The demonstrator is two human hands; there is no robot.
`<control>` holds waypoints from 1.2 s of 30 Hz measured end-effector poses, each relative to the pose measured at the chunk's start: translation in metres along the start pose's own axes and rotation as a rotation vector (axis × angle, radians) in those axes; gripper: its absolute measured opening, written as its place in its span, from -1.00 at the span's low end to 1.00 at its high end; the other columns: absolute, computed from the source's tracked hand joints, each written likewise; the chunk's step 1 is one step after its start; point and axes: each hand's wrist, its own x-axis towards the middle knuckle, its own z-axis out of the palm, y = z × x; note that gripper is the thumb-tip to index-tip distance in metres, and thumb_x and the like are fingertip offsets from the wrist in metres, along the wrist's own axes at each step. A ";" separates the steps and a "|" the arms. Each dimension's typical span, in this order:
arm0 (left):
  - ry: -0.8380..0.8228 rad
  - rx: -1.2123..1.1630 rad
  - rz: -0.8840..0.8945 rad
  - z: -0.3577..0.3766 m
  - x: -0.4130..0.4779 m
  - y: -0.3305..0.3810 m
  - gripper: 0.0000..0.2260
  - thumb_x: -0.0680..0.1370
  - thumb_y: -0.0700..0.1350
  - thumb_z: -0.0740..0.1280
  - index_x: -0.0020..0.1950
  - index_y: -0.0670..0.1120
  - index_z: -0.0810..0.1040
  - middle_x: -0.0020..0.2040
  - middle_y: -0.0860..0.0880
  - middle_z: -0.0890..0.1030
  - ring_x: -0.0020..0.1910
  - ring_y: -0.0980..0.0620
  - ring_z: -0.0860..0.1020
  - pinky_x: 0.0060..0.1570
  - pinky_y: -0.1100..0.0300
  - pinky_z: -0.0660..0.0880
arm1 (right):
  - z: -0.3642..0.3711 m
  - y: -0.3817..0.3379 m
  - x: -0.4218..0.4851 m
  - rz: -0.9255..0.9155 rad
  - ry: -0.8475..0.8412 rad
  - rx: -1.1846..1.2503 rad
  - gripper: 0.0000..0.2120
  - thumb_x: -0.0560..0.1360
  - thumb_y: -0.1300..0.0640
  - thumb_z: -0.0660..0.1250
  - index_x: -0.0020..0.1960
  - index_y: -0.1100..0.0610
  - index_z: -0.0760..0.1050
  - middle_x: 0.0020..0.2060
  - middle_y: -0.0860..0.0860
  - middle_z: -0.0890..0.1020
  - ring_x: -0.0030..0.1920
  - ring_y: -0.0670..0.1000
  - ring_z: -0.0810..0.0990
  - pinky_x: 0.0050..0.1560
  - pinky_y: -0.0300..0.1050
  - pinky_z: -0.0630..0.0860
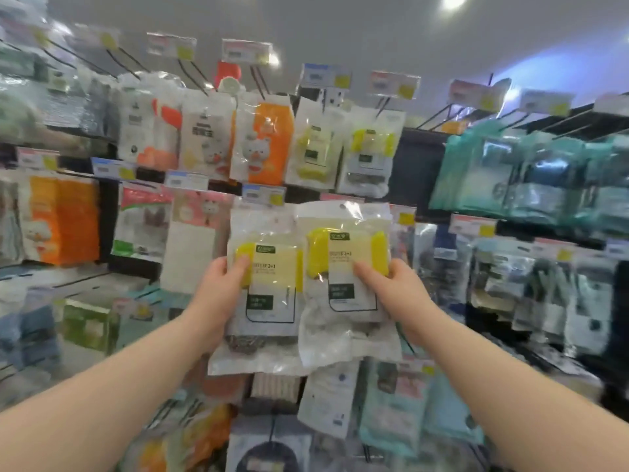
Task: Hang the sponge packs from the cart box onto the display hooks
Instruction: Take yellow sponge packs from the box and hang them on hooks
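Left hand (223, 287) and right hand (388, 287) each grip one sponge pack, left pack (269, 287) beside right pack (347, 277).

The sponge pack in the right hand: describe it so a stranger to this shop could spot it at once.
Before the display wall of hanging packs, two hands hold up matching yellow packs. The wanted sponge pack is in the right hand: it sits higher and overlaps the front of the twin pack held by the left hand.
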 end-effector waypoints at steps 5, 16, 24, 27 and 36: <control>-0.087 -0.031 0.045 0.073 -0.025 0.033 -0.83 0.60 0.09 0.22 0.05 0.02 0.49 -0.07 0.09 0.62 -0.13 0.15 0.59 -0.34 0.30 0.47 | -0.079 -0.006 -0.019 0.025 0.126 -0.066 -0.59 0.39 -0.21 0.38 0.09 0.03 0.46 -0.01 -0.02 0.63 -0.02 0.01 0.61 0.01 0.01 0.56; -0.203 -0.038 0.094 0.133 0.006 0.080 -0.83 0.59 0.09 0.21 -0.03 0.02 0.47 0.03 -0.07 0.63 0.05 -0.10 0.61 0.11 -0.15 0.54 | -0.133 -0.018 0.008 -0.039 0.254 -0.134 -0.62 0.42 -0.19 0.36 0.05 0.06 0.45 -0.05 0.02 0.63 -0.07 0.01 0.61 -0.14 -0.09 0.53; -0.162 -0.050 0.174 0.128 0.099 0.093 -0.82 0.58 0.10 0.24 -0.05 0.01 0.44 0.08 -0.13 0.60 0.09 -0.18 0.58 0.15 -0.19 0.51 | -0.106 -0.054 0.101 -0.152 0.319 -0.194 -0.74 0.44 -0.19 0.34 -0.14 -0.02 0.40 -0.16 -0.04 0.59 -0.17 -0.06 0.57 -0.27 -0.16 0.50; -0.165 -0.035 0.193 0.123 0.135 0.099 -0.69 0.56 0.14 0.25 0.12 -0.07 0.46 0.13 -0.14 0.59 0.11 -0.20 0.57 0.15 -0.20 0.50 | -0.090 -0.066 0.137 -0.182 0.355 -0.164 -0.70 0.44 -0.18 0.34 -0.07 0.05 0.46 -0.17 -0.03 0.61 -0.20 -0.07 0.57 -0.37 -0.24 0.50; -0.199 -0.071 0.198 0.115 0.207 0.101 -0.67 0.59 0.11 0.23 0.19 -0.12 0.45 0.10 -0.13 0.61 0.03 -0.15 0.62 0.01 -0.13 0.60 | -0.062 -0.074 0.213 -0.156 0.375 -0.109 -0.56 0.41 -0.24 0.35 0.04 0.11 0.53 0.01 0.10 0.65 0.01 0.14 0.62 0.14 0.13 0.53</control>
